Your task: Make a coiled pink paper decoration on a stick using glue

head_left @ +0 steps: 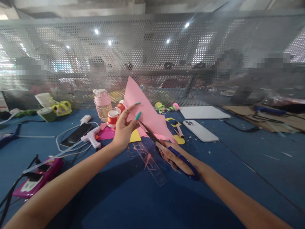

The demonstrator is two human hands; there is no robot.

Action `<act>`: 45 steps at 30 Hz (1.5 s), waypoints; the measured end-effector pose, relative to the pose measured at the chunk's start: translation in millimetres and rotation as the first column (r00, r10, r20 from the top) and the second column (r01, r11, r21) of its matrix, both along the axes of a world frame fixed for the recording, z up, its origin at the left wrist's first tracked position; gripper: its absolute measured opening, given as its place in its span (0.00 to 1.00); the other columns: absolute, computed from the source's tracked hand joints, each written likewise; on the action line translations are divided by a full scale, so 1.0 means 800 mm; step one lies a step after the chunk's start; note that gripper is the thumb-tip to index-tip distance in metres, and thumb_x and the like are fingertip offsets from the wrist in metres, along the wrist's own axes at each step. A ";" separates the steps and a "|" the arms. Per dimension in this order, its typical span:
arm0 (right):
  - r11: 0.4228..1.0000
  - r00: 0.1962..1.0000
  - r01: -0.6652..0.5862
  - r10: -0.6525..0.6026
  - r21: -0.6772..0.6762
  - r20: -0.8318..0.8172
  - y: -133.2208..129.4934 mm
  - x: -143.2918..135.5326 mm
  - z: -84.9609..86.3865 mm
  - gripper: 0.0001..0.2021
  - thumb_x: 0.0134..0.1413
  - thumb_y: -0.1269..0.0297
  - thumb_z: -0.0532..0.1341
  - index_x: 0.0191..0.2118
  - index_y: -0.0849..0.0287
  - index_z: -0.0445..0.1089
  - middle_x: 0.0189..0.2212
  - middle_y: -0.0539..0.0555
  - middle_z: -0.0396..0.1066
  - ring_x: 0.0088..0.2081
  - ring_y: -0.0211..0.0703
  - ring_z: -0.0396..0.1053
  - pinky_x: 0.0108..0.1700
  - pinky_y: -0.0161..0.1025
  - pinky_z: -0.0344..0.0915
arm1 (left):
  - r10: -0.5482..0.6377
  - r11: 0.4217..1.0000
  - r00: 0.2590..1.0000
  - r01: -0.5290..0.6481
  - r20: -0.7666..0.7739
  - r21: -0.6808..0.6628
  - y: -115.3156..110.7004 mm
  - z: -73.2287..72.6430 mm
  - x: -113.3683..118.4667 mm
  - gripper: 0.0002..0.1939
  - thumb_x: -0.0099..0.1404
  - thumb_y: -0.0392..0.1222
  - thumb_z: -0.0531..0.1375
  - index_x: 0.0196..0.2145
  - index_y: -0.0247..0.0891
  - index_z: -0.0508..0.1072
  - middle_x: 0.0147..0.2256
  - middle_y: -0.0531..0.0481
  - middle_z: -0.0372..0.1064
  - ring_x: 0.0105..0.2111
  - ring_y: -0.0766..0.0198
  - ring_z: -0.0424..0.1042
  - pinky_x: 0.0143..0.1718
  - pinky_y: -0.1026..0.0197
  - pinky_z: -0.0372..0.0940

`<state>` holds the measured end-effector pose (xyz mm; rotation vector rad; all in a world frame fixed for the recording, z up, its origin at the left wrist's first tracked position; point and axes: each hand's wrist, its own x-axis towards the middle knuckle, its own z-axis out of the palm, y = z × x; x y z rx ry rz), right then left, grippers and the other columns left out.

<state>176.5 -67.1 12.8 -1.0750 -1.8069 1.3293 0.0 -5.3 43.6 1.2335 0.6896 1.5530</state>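
A large pink paper sheet (143, 108) is held up above the blue table, its pointed top toward the metal screen. My left hand (125, 127) pinches its lower left side between thumb and fingers. In my right hand (173, 156) are scissors with dark blue handles (188, 163), their dark blades pointing up and left against the sheet's lower edge, close to my left thumb. Below the sheet, pieces of magenta (106, 133) and yellow paper (135, 136) lie on the table. A clear ruler (152, 165) with a small pink scrap on it lies under my hands.
At the left are a glue gun (91, 137), a black phone (77, 134) and a magenta power strip (39, 178) with cables. Behind stand a pink bottle (103, 105) and red cups (112, 117). To the right lie a white phone (200, 130) and a white flat slab (204, 112).
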 end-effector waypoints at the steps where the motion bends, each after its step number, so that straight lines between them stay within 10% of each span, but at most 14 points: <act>1: 1.000 1.000 0.007 -0.008 0.013 0.010 0.000 0.000 0.001 0.24 0.48 0.38 0.50 0.30 0.57 0.57 0.13 0.40 0.49 0.11 0.28 0.49 0.12 0.28 0.50 | 0.000 1.000 1.000 0.000 0.001 -0.004 0.000 0.000 0.000 0.19 0.54 0.29 0.59 0.44 0.45 0.69 0.52 0.54 0.61 0.45 0.63 0.68 0.40 0.63 0.69; 45: 0.996 0.996 -0.029 0.022 -0.081 -0.088 0.001 -0.005 -0.003 0.23 0.48 0.38 0.50 0.30 0.56 0.54 0.16 0.41 0.47 0.15 0.28 0.46 0.15 0.29 0.46 | -0.022 1.000 0.994 0.021 0.106 0.009 -0.004 -0.003 0.002 0.22 0.53 0.28 0.60 0.45 0.44 0.69 0.53 0.52 0.60 0.44 0.62 0.69 0.39 0.65 0.70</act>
